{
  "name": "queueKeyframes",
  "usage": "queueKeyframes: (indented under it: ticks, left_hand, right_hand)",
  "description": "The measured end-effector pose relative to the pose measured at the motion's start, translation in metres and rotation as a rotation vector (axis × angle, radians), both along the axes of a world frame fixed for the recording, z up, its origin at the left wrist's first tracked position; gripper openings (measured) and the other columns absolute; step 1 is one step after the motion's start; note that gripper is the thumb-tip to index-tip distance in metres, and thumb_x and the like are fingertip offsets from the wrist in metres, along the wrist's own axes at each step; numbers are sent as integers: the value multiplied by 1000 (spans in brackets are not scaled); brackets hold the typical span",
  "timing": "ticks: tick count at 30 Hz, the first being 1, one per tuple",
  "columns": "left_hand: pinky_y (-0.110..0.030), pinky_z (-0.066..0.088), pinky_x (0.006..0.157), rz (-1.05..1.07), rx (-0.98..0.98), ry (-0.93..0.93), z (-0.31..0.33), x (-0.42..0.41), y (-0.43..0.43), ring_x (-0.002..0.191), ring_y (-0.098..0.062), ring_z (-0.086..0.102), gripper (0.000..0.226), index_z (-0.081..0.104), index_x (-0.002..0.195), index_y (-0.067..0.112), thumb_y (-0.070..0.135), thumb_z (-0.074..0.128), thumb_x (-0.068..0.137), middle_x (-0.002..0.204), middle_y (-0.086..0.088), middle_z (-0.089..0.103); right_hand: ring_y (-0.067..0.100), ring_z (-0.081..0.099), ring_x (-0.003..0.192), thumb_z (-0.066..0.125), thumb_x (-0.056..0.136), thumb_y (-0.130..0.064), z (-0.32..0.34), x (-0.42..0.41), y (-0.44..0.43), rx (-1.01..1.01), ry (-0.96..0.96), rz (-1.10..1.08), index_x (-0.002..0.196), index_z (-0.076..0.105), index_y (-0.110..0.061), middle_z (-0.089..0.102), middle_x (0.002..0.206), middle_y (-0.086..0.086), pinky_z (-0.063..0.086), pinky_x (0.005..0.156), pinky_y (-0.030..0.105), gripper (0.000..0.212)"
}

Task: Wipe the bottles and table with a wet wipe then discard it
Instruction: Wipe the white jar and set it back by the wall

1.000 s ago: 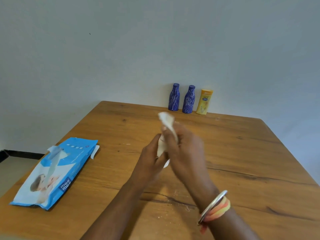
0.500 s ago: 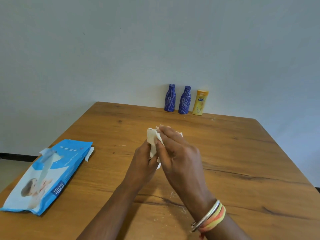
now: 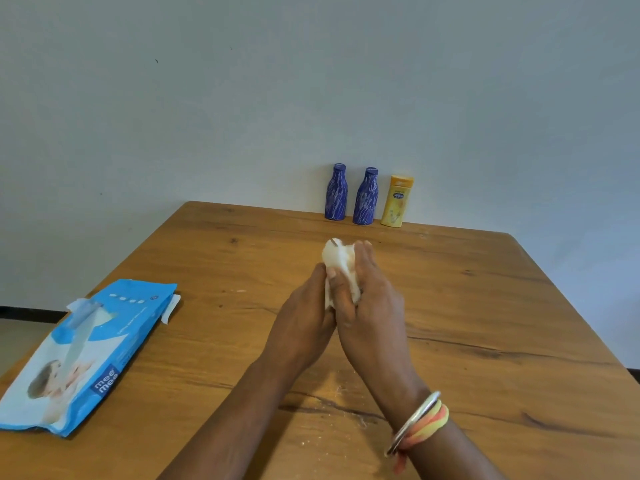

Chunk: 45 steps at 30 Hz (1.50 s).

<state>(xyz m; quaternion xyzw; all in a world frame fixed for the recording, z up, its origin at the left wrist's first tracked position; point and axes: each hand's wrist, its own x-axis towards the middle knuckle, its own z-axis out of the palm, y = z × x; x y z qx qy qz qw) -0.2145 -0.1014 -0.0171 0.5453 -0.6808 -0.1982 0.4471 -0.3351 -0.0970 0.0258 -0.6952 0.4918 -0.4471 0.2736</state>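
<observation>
A white wet wipe [image 3: 335, 259] is bunched between my two hands above the middle of the wooden table [image 3: 485, 306]. My left hand [image 3: 304, 320] holds it from the left and my right hand [image 3: 370, 306] wraps over it from the right; only its top shows. Two blue patterned bottles [image 3: 336, 192] [image 3: 365, 197] and a yellow bottle [image 3: 397, 201] stand upright in a row at the table's far edge against the wall, well beyond my hands.
A blue wet-wipe pack [image 3: 83, 351] lies at the table's left edge with its flap lifted. White crumbs or dust dot the wood near my right wrist [image 3: 346, 403]. A plain wall stands right behind the bottles.
My hands have kept working the wipe between them, squeezing it into a tighter bunch. The view has shifted slightly; the pack and bottles have stayed put.
</observation>
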Motion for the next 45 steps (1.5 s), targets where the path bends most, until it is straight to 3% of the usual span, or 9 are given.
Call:
queueKeyframes:
  ticks: [3, 5, 9, 15, 20, 26, 30, 33, 45]
  left_hand:
    - [-40, 56, 90, -142, 19, -38, 2, -8, -6, 112, -6, 62, 44, 35, 148, 29, 38, 46, 107, 131, 9, 58]
    - [-33, 47, 106, -239, 43, -48, 6, -14, -12, 128, -6, 52, 50, 27, 156, 32, 41, 39, 108, 142, 11, 50]
    - [-28, 48, 96, -334, 103, 43, 7, -23, -39, 117, -7, 57, 64, 25, 160, 32, 54, 40, 102, 129, 9, 59]
    - [-11, 41, 64, -218, 104, 82, 21, -52, -106, 82, -2, 62, 54, 68, 128, 31, 40, 86, 77, 101, 13, 74]
    - [-16, 42, 62, -75, 37, -44, 24, -92, -168, 73, -1, 58, 59, 72, 111, 21, 39, 96, 61, 91, 11, 69]
    - [-35, 60, 71, -88, 24, -11, 23, -122, -251, 76, -8, 69, 42, 75, 103, 12, 28, 94, 69, 88, 2, 75]
    - [-33, 60, 86, -137, 48, -111, 27, -125, -297, 94, -11, 71, 63, 63, 130, 18, 14, 91, 74, 109, -2, 74]
    - [-41, 60, 87, -122, 69, -219, 28, -128, -331, 92, -17, 72, 55, 66, 124, 14, 16, 90, 75, 106, -5, 74]
    - [-34, 54, 69, 99, 42, -398, 21, -153, -365, 81, -25, 69, 20, 68, 97, 0, 16, 78, 88, 85, -8, 68]
  right_hand:
    - [18, 54, 135, 55, 104, -29, 0, -7, -5, 65, -24, -56, 160, 30, -20, 53, 151, 5, 46, 107, 20, 62]
    - [14, 65, 110, 58, 103, -24, 1, -20, -17, 86, -61, -98, 156, 38, -18, 67, 128, 2, 49, 82, 4, 57]
    - [0, 65, 83, 63, 98, -17, 7, -56, -44, 62, -160, -104, 132, 67, -14, 74, 99, -7, 48, 64, 12, 34]
    - [2, 71, 105, 71, 94, -18, 8, -105, -90, 2, -195, -53, 122, 76, -20, 77, 115, -10, 59, 87, 28, 28]
    - [-6, 70, 83, 78, 88, -25, 0, -138, -144, -5, -2, -147, 110, 78, -26, 77, 88, -15, 52, 70, 15, 22]
    - [-11, 61, 83, 81, 86, -22, 5, -166, -227, -31, 126, -145, 120, 75, -25, 72, 97, -14, 44, 69, -2, 34]
    - [11, 68, 102, 80, 86, -23, 4, -185, -284, -9, 154, -148, 121, 74, -19, 76, 111, -2, 54, 90, 26, 36]
    - [16, 69, 104, 80, 86, -16, -2, -193, -320, -1, 187, -129, 124, 73, -15, 75, 117, 3, 60, 90, 35, 38]
    - [22, 75, 93, 80, 87, -19, -20, -195, -383, 94, 272, -84, 112, 75, -3, 77, 106, 13, 62, 89, 35, 30]
